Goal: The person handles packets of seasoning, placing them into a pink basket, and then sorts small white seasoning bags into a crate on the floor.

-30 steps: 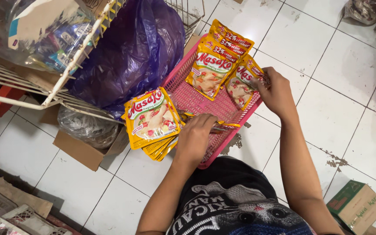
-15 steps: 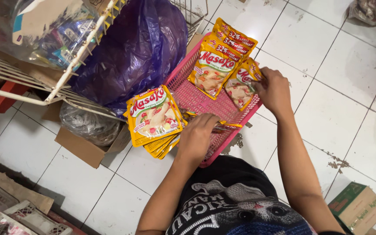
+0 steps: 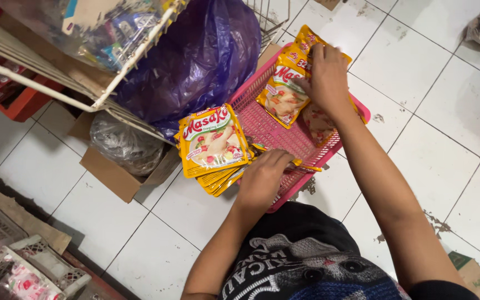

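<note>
White tiled floor, scuffed and speckled with grit, and you're crouched over a pink plastic basket set right on it. Your left hand is curled down on the basket's near rim, fingers closed on the edge of a thin yellow sachet lying there. Your right hand reaches to the far end, fingers pinched on the top of the sachets standing against the basket wall. Just left of your left hand, a fanned stack of yellow sachets rests half on the basket's corner, half on the floor.

These look light, flat and limp, with a slick foil skin, so I'd expect them to slide over each other. Pinch them near a sealed edge, or square several together and grip the whole stack across its width.

Every packet is yellow with a red script logo and a food picture in the middle. Beyond the basket, a big purple plastic bag bulges under a white wire rack. A brown cardboard box holding a clear bag sits to the left, and a small green-topped carton lies by your right elbow.
</note>
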